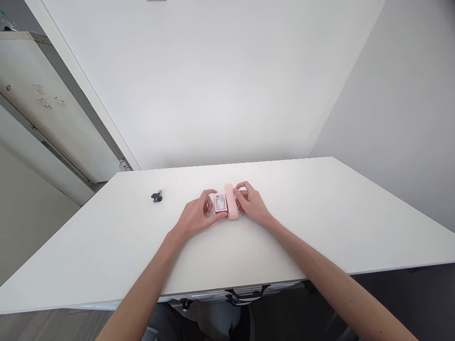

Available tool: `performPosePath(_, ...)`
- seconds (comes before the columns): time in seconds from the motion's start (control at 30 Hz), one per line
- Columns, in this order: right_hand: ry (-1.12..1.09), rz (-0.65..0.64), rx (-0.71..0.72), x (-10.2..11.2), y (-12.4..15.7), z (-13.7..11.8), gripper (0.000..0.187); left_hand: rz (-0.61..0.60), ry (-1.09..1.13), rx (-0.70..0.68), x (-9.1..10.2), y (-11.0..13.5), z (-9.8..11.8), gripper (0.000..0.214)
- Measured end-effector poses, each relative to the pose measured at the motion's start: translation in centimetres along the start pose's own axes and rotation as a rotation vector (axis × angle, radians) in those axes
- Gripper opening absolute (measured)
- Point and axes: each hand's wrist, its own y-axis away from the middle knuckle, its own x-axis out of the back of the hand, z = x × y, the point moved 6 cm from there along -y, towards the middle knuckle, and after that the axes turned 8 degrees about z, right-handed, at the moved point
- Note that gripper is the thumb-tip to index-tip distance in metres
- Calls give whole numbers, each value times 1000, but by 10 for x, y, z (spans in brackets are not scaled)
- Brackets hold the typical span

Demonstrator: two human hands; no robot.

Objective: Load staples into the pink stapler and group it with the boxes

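Observation:
A small red-and-white box [221,203], which looks like a staple box, lies on the white table. My left hand [197,214] holds it from the left, thumb at its near end and index finger at its far end. Right beside the box lies a pink stapler [231,202], its long side against or very close to it. My right hand [251,202] has its fingers curled at the stapler's right side, touching it near the far half. The undersides of these fingers are partly hidden.
A black binder clip [157,196] with silver handles lies on the left of the white table [302,199]. A white wall [227,85] rises behind the table. Black drawer handles [245,294] show below the front edge. A worn pale cabinet [53,99] stands at the left.

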Motion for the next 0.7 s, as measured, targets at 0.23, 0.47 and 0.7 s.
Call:
performPosePath(0.23, 18, 59, -32, 5, -6, 8, 30, 592, -380, 37, 41, 2, -29, 28)
performPosePath(0.47, 27, 47, -35, 3, -6, 9, 30, 445, -680, 234, 75, 33, -81, 47)
performPosePath(0.7, 17, 31, -39, 2, -7, 11, 29, 225, -611, 266, 77, 44, -92, 56)
